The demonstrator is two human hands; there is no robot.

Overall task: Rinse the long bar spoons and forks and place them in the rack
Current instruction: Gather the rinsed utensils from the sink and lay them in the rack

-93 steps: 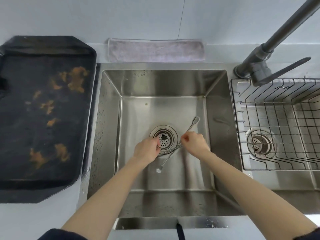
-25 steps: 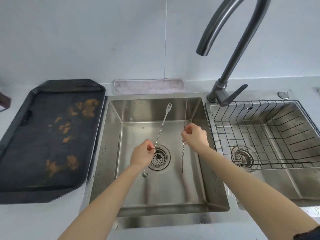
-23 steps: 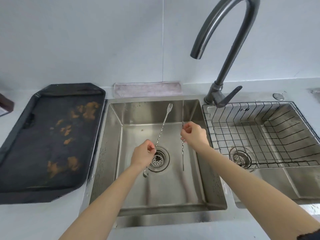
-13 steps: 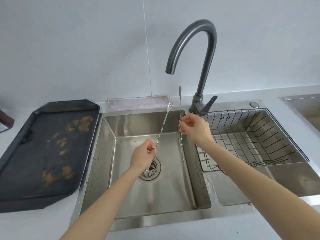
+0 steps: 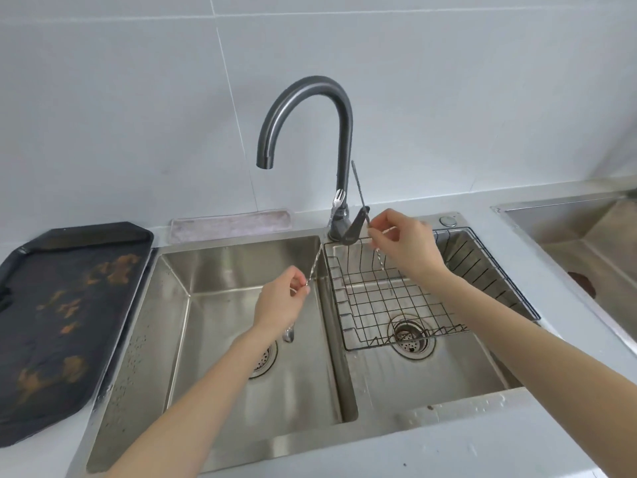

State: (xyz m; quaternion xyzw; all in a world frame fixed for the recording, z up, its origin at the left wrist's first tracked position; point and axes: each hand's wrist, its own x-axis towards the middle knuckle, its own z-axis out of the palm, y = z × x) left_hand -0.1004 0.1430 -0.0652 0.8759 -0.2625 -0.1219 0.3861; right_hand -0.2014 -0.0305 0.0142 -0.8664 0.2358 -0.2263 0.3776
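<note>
The left hand (image 5: 281, 298) hangs over the left basin of the double sink (image 5: 241, 257), thumb and fingers pinched on the twisted stem of a long bar spoon with a fork end (image 5: 315, 267). That tool slants up to the right: its small tines sit in front of the faucet base, and its spoon bowl shows below the hand, above the left drain (image 5: 263, 360). The right hand (image 5: 403, 244) is raised over the back left corner of the wire rack (image 5: 448, 305), which sits inside the right basin; its fingertips pinch a second long bar tool (image 5: 358, 191) around mid-stem. This one stands nearly upright, the top end reaching up beside the neck of the dark gooseneck faucet (image 5: 339, 108) and the lower part hanging down in front of the rack wires; which kind of end it has I cannot tell. The two tools are apart, one in each hand. No water shows at the spout. On the counter (image 5: 482, 453) to the left lies a dark tray (image 5: 69, 305) with orange-brown stains, and a pale folded cloth (image 5: 231, 224) lies along the wall behind the left basin.
</note>
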